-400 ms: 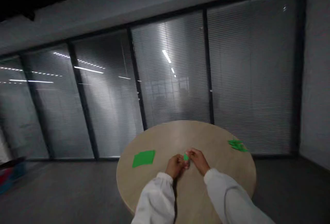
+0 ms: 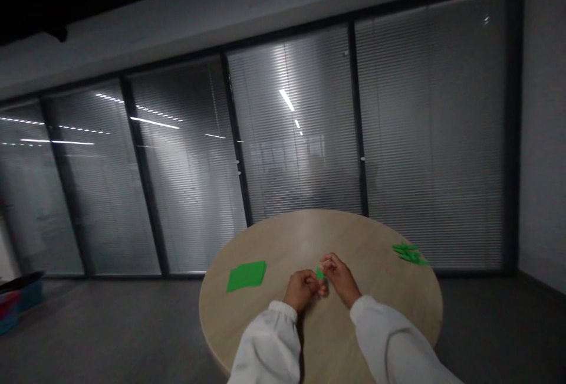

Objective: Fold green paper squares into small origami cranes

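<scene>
While the left hand [image 2: 304, 288] and the right hand [image 2: 339, 278] pinch the small green piece [image 2: 319, 273] between them, its long axis unclear, the green sheets [image 2: 246, 276] lie left of the left hand and the green pile [image 2: 409, 252] farther off, right of the right hand.

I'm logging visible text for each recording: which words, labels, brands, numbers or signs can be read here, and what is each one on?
None can be read.
Green sheets, small green piece, pile of pointed green pieces, round table: no lettering shows.
White sleeves: no logo shows.
Glass partition: no legible sign.
Blue container at far left: too blurred to tell whether it is marked.
</scene>
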### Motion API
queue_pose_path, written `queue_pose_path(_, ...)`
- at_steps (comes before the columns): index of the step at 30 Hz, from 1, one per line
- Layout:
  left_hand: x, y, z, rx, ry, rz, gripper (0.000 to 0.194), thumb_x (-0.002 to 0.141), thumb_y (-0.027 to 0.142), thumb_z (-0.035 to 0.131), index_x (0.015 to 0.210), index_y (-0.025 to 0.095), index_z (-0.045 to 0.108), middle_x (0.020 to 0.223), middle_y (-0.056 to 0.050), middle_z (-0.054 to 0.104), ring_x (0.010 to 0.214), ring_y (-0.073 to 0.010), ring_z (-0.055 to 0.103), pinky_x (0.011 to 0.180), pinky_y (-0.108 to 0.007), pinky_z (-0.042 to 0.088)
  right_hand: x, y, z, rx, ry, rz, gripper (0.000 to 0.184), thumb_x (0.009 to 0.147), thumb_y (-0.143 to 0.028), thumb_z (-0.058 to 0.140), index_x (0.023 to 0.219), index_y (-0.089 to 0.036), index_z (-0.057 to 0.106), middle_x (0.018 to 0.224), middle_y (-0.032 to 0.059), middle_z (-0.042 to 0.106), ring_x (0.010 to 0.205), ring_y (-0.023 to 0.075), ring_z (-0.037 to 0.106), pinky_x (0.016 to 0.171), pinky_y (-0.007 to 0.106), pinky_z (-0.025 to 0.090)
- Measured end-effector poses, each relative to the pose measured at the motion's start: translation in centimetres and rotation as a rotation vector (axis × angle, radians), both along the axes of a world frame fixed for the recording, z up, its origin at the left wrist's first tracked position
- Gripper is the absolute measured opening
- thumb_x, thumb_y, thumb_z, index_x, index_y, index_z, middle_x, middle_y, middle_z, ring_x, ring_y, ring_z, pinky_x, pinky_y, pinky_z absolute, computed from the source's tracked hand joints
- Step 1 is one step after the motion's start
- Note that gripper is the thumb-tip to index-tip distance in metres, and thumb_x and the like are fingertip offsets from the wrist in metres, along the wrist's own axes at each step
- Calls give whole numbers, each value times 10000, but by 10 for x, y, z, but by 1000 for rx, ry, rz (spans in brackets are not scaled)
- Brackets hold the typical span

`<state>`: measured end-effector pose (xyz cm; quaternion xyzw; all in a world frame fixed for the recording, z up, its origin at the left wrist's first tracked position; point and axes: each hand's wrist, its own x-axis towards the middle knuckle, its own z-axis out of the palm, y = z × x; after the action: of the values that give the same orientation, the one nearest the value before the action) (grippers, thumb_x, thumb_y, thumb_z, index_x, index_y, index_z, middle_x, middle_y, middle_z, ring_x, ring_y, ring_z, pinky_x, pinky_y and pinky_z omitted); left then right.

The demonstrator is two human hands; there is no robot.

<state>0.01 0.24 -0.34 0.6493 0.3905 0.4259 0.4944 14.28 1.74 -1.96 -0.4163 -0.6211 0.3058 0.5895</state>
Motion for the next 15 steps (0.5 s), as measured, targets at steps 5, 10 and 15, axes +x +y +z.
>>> queue_pose_path(5, 1, -2, 6, 30, 15, -3, 382, 536, 447, 718, 681, 118, 589, 613, -57, 656, 498, -125, 556, 492, -244, 432, -1, -6, 7, 17, -78, -22, 190, 780, -409, 493, 792, -227, 544, 709, -2, 619, 686, 158, 582, 642, 251, 437)
queue_pose_path(10, 0, -1, 4, 58, 52, 1, 363, 560, 422, 710, 723, 116, 603, 647, -53, 658, 533, -130, 558, 498, -241, 440, 0, -3, 3, 20, -92, -35, 247, 787, -446, 470, 809, -224, 577, 765, 21, 652, 727, 169, 592, 679, 264, 447)
queue_pose_path(15, 1, -3, 6, 71, 85, 12, 329, 566, 402, 704, 710, 124, 603, 635, -40, 653, 534, -130, 556, 512, -244, 445, 0, 6, -4, -13, -32, 22, 280, 754, -484, 506, 782, -216, 584, 755, 25, 659, 731, 174, 600, 688, 275, 460)
